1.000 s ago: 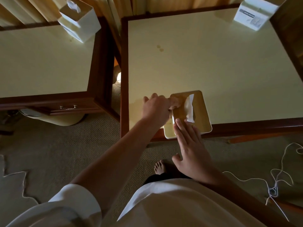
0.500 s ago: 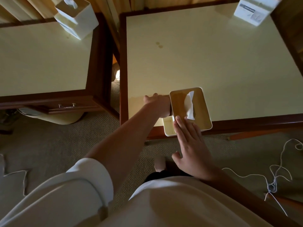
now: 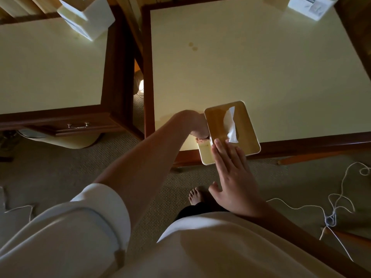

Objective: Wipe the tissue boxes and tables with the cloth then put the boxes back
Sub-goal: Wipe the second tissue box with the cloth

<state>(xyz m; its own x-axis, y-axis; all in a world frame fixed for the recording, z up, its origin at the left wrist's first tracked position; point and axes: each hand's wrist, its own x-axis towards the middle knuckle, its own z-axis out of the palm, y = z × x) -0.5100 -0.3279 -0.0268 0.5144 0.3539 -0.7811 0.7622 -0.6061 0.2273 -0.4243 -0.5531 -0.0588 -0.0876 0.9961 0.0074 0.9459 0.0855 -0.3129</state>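
No legible txt; label on far-right tissue box (image 3: 310, 7) too blurry.

Looks like a hotel rm or bedroom: beige carpet (image 3: 60, 177) underfoot, two matching wood-trimmed tables w/ cream tops, one (image 3: 261, 67) under the hands, the other (image 3: 50, 67) w/ a drawer (image 3: 78, 125) well left of them, curtains (image 3: 30, 5) beyond, loose white cord (image 3: 333, 209) on floor right of the hands.

Right table (image 3: 261, 77) mostly bare; tissue box (image 3: 241, 125) blocks near edge, second box (image 3: 309, 7) far corner.
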